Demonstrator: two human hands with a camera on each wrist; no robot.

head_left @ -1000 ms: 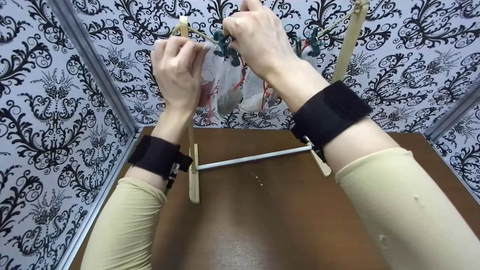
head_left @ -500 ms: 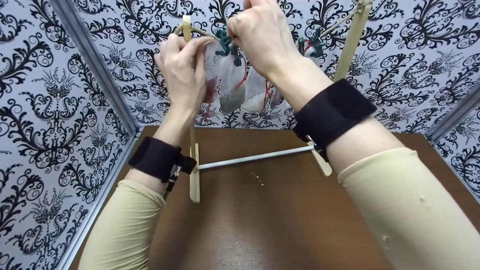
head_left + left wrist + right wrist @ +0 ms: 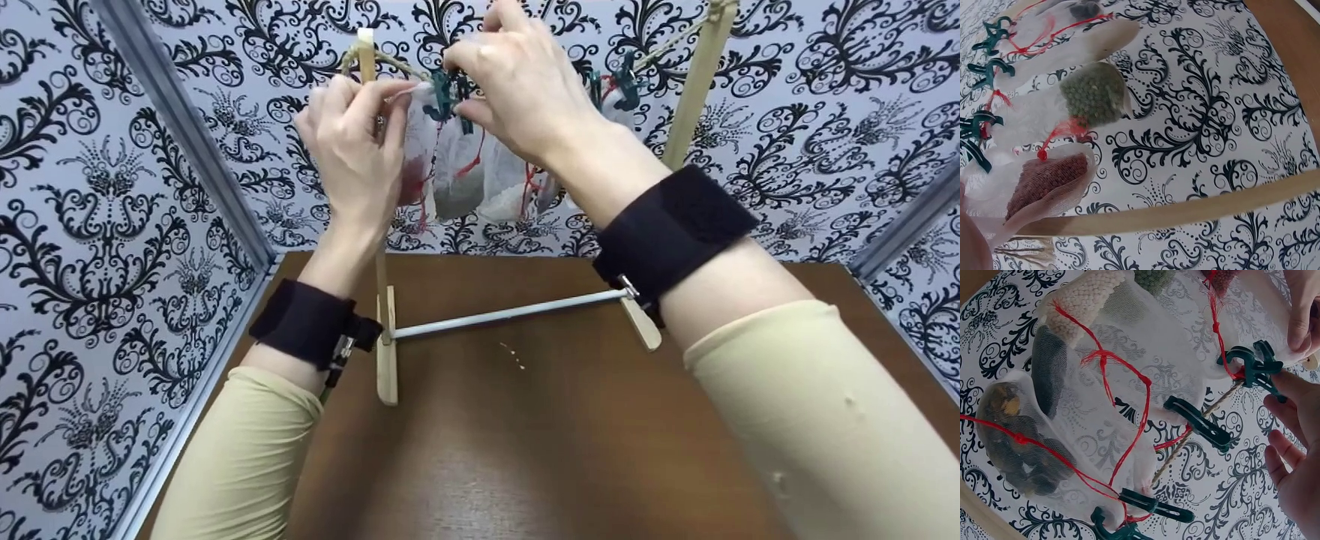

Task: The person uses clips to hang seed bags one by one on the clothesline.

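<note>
My left hand [image 3: 349,142] pinches the top edge of a white mesh pouch [image 3: 1067,152] holding small reddish-brown grains. A dark green clothespin [image 3: 441,97] grips the pouch top on a twine line [image 3: 401,66], beside my left fingertips. My right hand [image 3: 525,90] is just right of this clothespin, its thumb and index finger spread apart. In the right wrist view, its fingertips are right at the handle end of the same clothespin [image 3: 1255,365]. A red cord [image 3: 1216,332] hangs from the pouch.
More mesh pouches hang along the line: green peas [image 3: 1095,93], pale beans [image 3: 1081,309] and dark chunky pieces [image 3: 1027,450]. Green clothespins [image 3: 1199,422] hold them. Wooden posts [image 3: 701,82] and a white crossbar [image 3: 510,313] form the stand on a brown table [image 3: 480,450], before patterned walls.
My right thumb and index finger have parted, letting go of the clothespin at the pouch top. My left hand keeps its pinch and has shifted slightly.
</note>
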